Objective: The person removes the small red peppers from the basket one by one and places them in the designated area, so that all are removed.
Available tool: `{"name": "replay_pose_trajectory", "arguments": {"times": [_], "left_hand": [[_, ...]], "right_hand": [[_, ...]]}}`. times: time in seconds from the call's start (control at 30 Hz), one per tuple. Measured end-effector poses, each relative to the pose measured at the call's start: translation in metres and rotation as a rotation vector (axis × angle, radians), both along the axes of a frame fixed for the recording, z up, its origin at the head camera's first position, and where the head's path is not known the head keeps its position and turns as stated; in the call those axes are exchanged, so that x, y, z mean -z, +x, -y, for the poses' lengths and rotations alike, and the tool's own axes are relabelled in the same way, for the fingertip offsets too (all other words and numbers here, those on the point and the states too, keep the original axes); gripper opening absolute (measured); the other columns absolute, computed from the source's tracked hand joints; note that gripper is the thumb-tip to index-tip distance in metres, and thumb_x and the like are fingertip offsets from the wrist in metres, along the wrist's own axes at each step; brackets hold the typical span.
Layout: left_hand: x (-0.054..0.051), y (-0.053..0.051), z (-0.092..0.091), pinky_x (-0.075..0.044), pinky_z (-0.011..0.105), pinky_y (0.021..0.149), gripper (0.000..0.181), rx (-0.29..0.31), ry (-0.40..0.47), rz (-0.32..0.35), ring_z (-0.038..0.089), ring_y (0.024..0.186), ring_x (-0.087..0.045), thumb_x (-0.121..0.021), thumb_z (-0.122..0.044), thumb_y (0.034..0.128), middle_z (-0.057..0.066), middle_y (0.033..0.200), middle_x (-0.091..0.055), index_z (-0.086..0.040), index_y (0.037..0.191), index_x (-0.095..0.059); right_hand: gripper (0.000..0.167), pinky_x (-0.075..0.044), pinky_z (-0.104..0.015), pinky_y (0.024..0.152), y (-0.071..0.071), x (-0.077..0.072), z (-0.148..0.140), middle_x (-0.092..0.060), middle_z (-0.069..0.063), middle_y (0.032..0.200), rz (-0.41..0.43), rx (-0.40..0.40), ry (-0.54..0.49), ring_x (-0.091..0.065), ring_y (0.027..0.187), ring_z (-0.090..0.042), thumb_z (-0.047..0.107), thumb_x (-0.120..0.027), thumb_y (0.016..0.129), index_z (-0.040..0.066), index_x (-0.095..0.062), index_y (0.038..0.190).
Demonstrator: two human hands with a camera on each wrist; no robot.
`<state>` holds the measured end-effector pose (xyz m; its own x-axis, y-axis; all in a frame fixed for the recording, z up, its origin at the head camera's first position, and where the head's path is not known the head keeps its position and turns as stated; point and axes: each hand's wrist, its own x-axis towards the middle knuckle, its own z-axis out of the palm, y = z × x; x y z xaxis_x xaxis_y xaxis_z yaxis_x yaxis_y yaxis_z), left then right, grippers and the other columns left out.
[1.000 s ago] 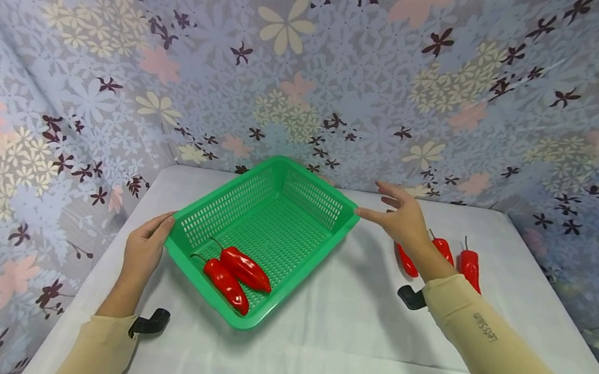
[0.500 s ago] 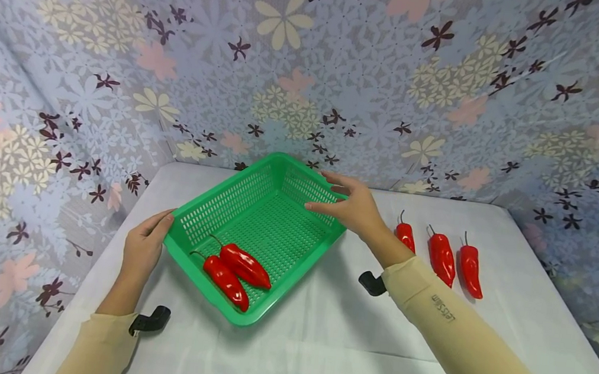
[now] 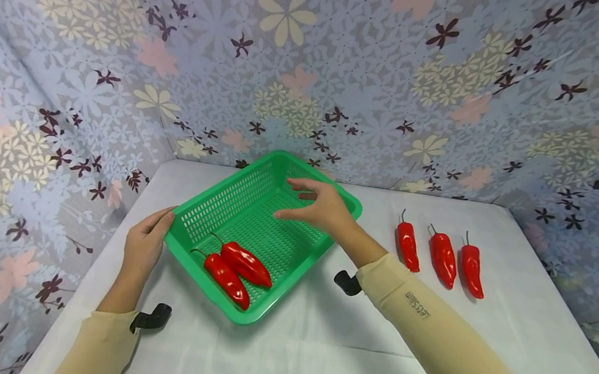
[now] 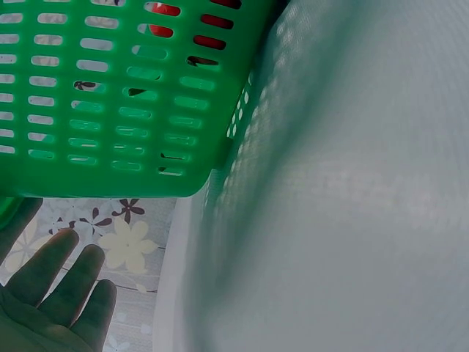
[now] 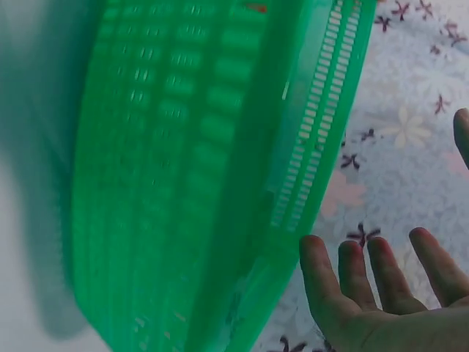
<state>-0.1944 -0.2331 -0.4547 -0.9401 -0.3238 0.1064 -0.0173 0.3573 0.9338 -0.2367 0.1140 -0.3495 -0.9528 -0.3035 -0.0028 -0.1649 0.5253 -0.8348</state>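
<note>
A green perforated basket (image 3: pixel 229 200) stands at an angle left of the middle in the head view. Two red peppers (image 3: pixel 226 280) with thin stems lie side by side near its lower corner. My left hand (image 3: pixel 144 245) grips the rim at the left corner, thumb on top; in the left wrist view several fingers (image 4: pixel 94 308) extend below the rim. Over the basket's interior hovers my right hand (image 3: pixel 324 210), thumb and fingers apart, holding nothing. The right wrist view shows its fingers (image 5: pixel 392 275) spread beside the basket's wall (image 5: pixel 198 132).
Three more red peppers lie in a row on the white-covered table at the right: the nearest to the basket (image 3: pixel 407 244), a middle one (image 3: pixel 443 259) and the rightmost (image 3: pixel 471 272). A flowered cloth wall (image 3: pixel 342 66) closes off the back and sides.
My right hand has moved left from the basket's right corner to over its inside, and the peppers at the right have come fully into view. My left hand has stayed at the rim.
</note>
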Motion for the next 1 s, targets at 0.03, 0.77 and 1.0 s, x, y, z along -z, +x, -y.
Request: {"name": "replay_pose_trajectory", "arguments": {"times": [0.03,0.77,1.0], "left_hand": [[0.0,0.0,0.0,-0.037,0.048,0.11,0.054,0.002,0.0,-0.003,0.023,0.132,-0.052,-0.057,-0.052,0.1,0.009,0.134,-0.064,-0.01,0.131,-0.069],[0.002,0.0,0.001,-0.038,0.047,0.109,0.053,0.002,-0.003,-0.017,0.025,0.132,-0.052,-0.057,-0.051,0.1002,0.009,0.133,-0.065,-0.009,0.131,-0.069],[0.005,-0.003,0.002,-0.037,0.047,0.11,0.054,0.0,0.001,-0.02,0.024,0.132,-0.052,-0.058,-0.052,0.0994,0.009,0.133,-0.065,-0.01,0.131,-0.069]], "right_hand": [[0.079,-0.051,-0.045,0.096,0.001,0.0,0.004,-0.056,-0.003,0.143,0.007,-0.006,0.01,-0.053,0.131,-0.027,0.037,-0.092,0.074,0.024,-0.057,0.144],[0.076,-0.055,-0.036,0.086,0.005,-0.007,0.066,-0.058,-0.002,0.139,0.17,-0.141,0.18,-0.057,0.124,-0.023,0.034,-0.092,0.075,0.026,-0.059,0.143],[0.079,-0.056,-0.034,0.082,-0.001,0.001,0.079,-0.056,-0.003,0.142,0.205,-0.111,0.125,-0.055,0.126,-0.024,0.028,-0.093,0.074,0.023,-0.058,0.144]]}}
